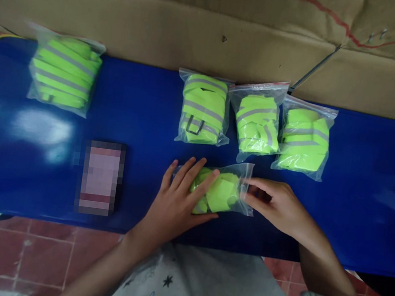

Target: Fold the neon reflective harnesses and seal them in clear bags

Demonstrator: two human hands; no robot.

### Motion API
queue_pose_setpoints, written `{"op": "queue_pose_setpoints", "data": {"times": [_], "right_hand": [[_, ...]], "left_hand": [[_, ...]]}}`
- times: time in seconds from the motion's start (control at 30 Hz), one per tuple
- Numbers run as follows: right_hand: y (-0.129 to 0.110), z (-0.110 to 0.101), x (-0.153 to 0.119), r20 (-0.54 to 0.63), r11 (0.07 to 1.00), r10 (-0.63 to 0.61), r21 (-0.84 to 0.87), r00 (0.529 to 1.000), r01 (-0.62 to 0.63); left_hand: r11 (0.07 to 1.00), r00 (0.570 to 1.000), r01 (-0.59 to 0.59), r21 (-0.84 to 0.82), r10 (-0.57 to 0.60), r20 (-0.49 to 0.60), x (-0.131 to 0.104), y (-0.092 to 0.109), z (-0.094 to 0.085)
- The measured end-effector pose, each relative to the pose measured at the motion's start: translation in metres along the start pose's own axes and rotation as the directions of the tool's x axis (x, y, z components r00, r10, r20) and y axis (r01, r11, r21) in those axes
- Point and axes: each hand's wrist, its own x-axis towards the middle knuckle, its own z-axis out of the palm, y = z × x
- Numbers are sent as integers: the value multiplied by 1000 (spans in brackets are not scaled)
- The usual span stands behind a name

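A clear zip bag (223, 192) with folded neon-yellow reflective strap inside lies on its side on the blue table, its zip end toward the right. My left hand (180, 198) rests over the bag's left part with fingers spread, pressing on it. At the zip end, my right hand (273, 203) pinches the edge of the plastic between thumb and fingers. My left hand covers the left end of the bag.
Three similar filled bags stand in a row behind: one with a black buckle (204, 110), a middle bag (258, 122), a right bag (304, 139). Another bag (64, 74) lies far left. A blurred-out phone-like object (102, 177) lies left. Cardboard (144, 21) borders the blue table (145, 161).
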Motion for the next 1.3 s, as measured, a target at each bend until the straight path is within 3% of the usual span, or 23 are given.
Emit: {"op": "queue_pose_setpoints", "data": {"times": [0.1,0.27,0.47,0.7,0.87,0.97,1.07,1.3], "right_hand": [[7,2,5,68,997,45,64,997,-49],[18,10,9,78,988,76,130,994,-86],[14,13,11,243,875,129,428,962,-225],[9,14,4,158,926,21,369,987,-79],[11,21,4,142,908,78,399,987,-129],[9,23,5,220,878,75,448,973,-169],[3,21,5,301,885,-13,446,954,-129],[-4,26,7,80,969,-137,216,987,117]], "left_hand": [[1000,1000,-9,3,9,11,0,2,3],[998,999,-51,32,51,-17,-1,5,2],[992,981,-125,-14,122,-151,-8,0,15],[990,970,-130,-48,117,-214,-10,2,20],[992,974,-118,-42,107,-198,-7,5,19],[989,967,-142,-45,129,-218,-7,5,20],[987,955,-159,-26,147,-256,-7,7,22],[980,934,-194,36,196,-298,-4,11,17]]}}
